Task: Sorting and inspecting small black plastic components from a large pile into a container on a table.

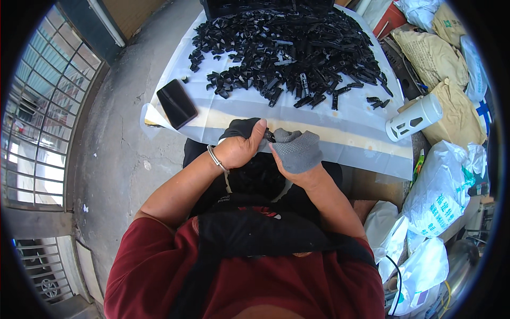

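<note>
Just past the table's near edge, my left hand (241, 142) and my right hand (297, 151) meet, both closed. Between their fingertips is a small black plastic part (270, 136), mostly covered by the fingers. A black covering wraps the left fingers and leaves the thumb bare; a bracelet rings that wrist. The right hand wears a grey dotted glove over part of it. Beyond the hands, a wide heap of small black plastic parts (297, 58) lies on the white-covered table (350, 114). Short curved pieces gather at its left, longer strips at its right.
A black phone (177, 104) lies near the table's left corner. On the right edge a white tumbler (414, 117) rests tilted over. Plastic bags (438, 186) and tan sacks (435, 53) crowd the right side. Behind the heap is a black bin (234, 7). Dark material fills my lap, its kind unclear.
</note>
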Demonstrator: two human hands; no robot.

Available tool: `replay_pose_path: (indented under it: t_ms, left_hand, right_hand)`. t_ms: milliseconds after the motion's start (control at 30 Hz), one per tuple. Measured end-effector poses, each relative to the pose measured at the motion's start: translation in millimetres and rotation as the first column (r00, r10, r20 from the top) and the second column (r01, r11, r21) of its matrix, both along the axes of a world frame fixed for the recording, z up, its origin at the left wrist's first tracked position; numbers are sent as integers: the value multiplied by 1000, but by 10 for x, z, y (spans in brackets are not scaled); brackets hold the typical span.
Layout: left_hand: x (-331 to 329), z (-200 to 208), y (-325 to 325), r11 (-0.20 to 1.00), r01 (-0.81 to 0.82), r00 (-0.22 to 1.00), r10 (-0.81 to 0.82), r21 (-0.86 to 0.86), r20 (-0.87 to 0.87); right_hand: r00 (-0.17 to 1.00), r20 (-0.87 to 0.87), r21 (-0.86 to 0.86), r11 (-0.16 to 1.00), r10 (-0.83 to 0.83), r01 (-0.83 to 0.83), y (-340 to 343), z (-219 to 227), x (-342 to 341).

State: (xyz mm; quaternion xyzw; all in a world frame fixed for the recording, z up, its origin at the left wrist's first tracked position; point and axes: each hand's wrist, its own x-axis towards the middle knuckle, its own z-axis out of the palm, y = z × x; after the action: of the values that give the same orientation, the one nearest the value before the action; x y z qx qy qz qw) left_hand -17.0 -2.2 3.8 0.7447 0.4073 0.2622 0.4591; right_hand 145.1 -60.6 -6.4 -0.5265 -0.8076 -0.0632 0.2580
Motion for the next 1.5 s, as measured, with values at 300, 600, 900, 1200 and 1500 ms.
replay_pose_path:
  t_ms: [300, 600, 900, 1200, 1500]
  left_hand:
    - [-71, 17, 297, 910, 190, 889, 0, 369, -458]
    - [166, -386, 1338, 664, 164, 784, 361, 729, -506]
    - [-58, -425, 985, 735, 121, 839, 284, 667, -465]
    - [-141, -299, 856, 708, -182, 912, 381, 682, -153]
    - [-109, -323, 514, 936, -155, 946, 233, 317, -226]
  right_hand:
    - [989, -91, -320, 937, 114, -138, 132, -24, 23]
    - [954, 284, 5, 995, -99, 102, 1108, -89, 214]
    - [925, 348, 30, 988, -150, 149, 804, -9, 304]
    - [742, 17, 77, 741, -670, 667, 1120, -225, 1399]
    - [864, -149, 77, 866, -480, 495, 1111, -585, 844]
